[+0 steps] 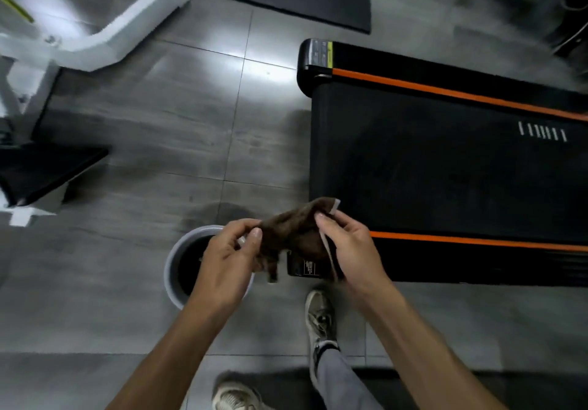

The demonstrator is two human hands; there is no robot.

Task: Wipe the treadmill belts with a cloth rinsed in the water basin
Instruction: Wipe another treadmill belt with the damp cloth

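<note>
Cloth (291, 234): brown, nappy, with a pale edge strip; stretched between both hands, long axis running from lower left up to the right, a loose corner hanging down below the middle.
Left hand (227, 258): thumb and fingers pinching the cloth's left end, above the basin.
Right hand (348, 244): fingers curled round the cloth's right end, over the belt's near corner.
Basin (173, 269): round, grey, smooth wall, dark inside; on the floor just left of the treadmill; its right side hidden by the left hand, and water inside cannot be made out.
Belt (445, 170): flat matt black, long axis running off to the right, cut off by the frame edge; white tick marks near the right.
Rails (477, 241): black with orange stripes either side of the belt.
Floor (159, 142): grey tiles, glossy patches, a dark damp-looking mark by the basin.
Shoes (319, 317): pale, worn; the nearer one cut off at the bottom.
Frame (95, 27): white metal, blurred, upper left.
</note>
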